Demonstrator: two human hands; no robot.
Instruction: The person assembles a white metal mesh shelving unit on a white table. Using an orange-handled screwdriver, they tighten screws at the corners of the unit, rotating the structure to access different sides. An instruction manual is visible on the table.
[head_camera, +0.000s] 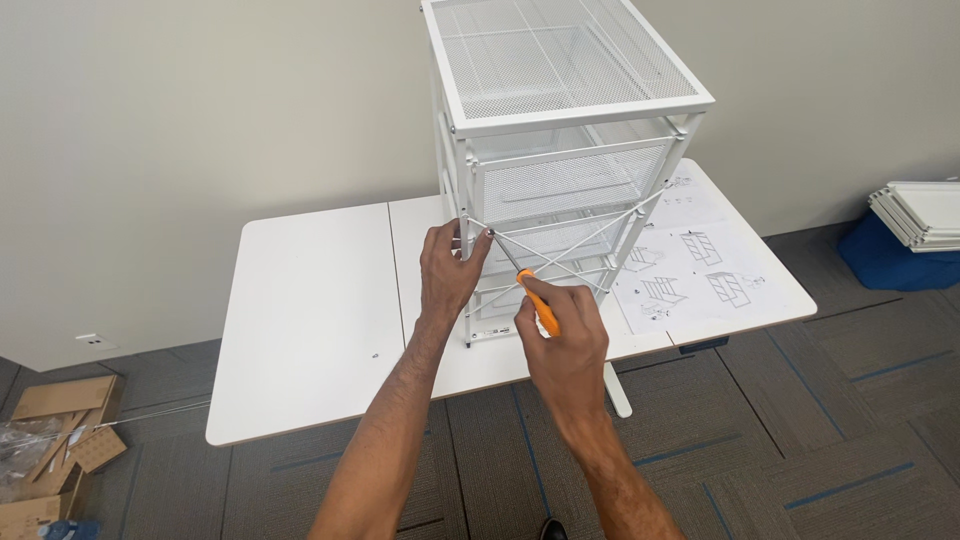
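- White mesh drawer unit (560, 130) upright on the table, near its middle seam, back side toward the camera.
- Two thin cross wires (580, 243) stretched in an X across that back, corner to corner.
- Screwdriver (530, 292) with orange handle angled up-left, tip at the left post beside the wire's end.
- Right hand (565, 345) wrapped around the orange handle, fingers curled tight on it.
- Left hand (448, 268) at the left post, thumb and fingertips pinched narrow about the wire end and screw; what exactly sits between them too small to tell.
- Both forearms bare, reaching up from the bottom edge.
- White table (310, 320) in two leaves with a seam left of the unit; one small dark speck on the left leaf.
- Instruction sheet (700, 265) with line drawings spread flat on the right leaf, touching the unit's base.
- White table leg (616, 390) showing below the near edge.
- Grey carpet tiles (820, 440) with thin blue lines all around.
- Opened cardboard box (55, 440) with clear plastic at lower left on the floor.
- Stack of white panels (925, 212) resting on a blue thing (890, 262) at far right.
- Plain pale wall (180, 130) behind, with a small white outlet (92, 341) low at left.
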